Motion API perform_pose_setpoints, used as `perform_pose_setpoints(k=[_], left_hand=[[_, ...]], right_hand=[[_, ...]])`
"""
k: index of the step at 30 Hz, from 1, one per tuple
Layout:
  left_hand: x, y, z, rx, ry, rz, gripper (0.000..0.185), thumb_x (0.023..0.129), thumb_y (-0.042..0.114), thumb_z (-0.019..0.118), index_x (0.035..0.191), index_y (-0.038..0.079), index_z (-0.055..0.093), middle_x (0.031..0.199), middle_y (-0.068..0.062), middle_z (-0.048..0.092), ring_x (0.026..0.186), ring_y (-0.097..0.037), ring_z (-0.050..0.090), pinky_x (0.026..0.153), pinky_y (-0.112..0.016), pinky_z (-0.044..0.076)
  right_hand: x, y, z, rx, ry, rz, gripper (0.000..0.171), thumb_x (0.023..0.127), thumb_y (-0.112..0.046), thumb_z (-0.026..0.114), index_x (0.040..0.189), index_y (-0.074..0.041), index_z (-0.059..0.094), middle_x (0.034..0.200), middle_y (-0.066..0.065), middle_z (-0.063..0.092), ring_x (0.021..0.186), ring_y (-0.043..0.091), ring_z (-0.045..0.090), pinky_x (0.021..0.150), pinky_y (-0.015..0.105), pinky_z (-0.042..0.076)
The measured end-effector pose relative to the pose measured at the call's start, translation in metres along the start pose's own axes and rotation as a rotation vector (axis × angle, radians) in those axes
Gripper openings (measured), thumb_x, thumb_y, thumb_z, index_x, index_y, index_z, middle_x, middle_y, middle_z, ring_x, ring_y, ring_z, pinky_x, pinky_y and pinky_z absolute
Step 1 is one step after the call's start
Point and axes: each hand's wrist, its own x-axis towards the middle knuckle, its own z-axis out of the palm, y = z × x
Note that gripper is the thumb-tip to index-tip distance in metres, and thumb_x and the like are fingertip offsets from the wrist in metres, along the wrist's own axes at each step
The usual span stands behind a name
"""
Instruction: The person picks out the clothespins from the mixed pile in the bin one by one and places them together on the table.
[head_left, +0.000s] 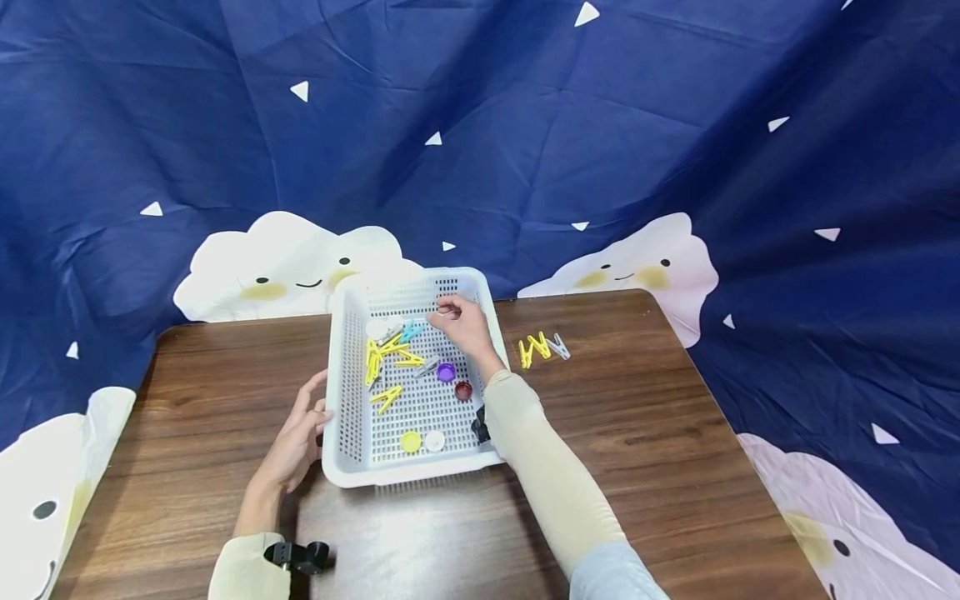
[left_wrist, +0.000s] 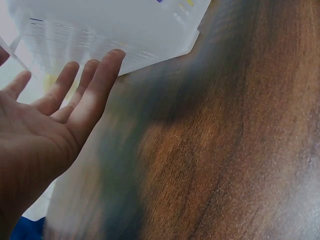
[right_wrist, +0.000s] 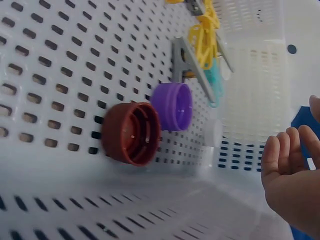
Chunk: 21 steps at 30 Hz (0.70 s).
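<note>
A white perforated plastic basket [head_left: 348, 481] holds yellow clothespins [head_left: 387, 398], grey clothespins [head_left: 427, 367], a blue clothespin [head_left: 411, 331] and several bottle caps. My left hand [head_left: 295, 442] is at the basket's left side, its fingers extended along the outer wall in the left wrist view. Over the far right part of the basket is my right hand [head_left: 462, 325], fingers bent and thumb apart from them, with nothing seen held. Near it in the right wrist view lies a white cap [right_wrist: 213, 132]. Behind its wrist are a purple cap [right_wrist: 172, 106] and a dark red cap [right_wrist: 131, 134].
Two yellow clothespins [head_left: 537, 345] and a grey clothespin [head_left: 558, 346] lie on the wooden table [head_left: 637, 417] to the basket's right. A yellow cap [head_left: 410, 442] and a white cap [head_left: 434, 441] sit near the basket's front wall. A blue cloth [head_left: 480, 108] hangs behind the table.
</note>
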Motion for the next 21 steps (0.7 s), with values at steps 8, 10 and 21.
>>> perform_pose_setpoints(k=[8,10,21], left_hand=[[-0.001,0.0,-0.001,0.007,-0.006,0.003,0.062,0.107,0.016,0.038,0.161,0.03,0.009,0.156,-0.028,0.027,0.126,-0.03,0.054,0.089,-0.054,0.049],[-0.001,0.001,-0.001,0.007,-0.004,0.003,0.062,0.108,0.016,0.038,0.161,0.03,0.009,0.155,-0.029,0.027,0.126,-0.03,0.054,0.09,-0.053,0.048],[0.002,-0.001,0.006,0.004,0.01,-0.009,0.063,0.107,0.015,0.04,0.161,0.028,0.01,0.154,-0.028,0.03,0.125,-0.03,0.055,0.085,-0.058,0.051]], right_hand=[[0.001,0.004,0.009,-0.016,-0.029,0.033,0.04,0.09,-0.012,0.076,0.126,0.003,0.067,0.113,0.017,0.068,0.097,0.021,0.062,0.087,0.03,0.05],[0.002,0.005,0.012,-0.039,-0.046,0.042,0.041,0.091,-0.014,0.076,0.128,0.0,0.067,0.117,0.016,0.068,0.102,0.023,0.062,0.088,0.031,0.05],[0.002,0.028,0.024,-0.115,-0.12,0.094,0.04,0.092,-0.019,0.075,0.129,-0.005,0.067,0.121,0.01,0.067,0.105,0.021,0.062,0.092,0.036,0.05]])
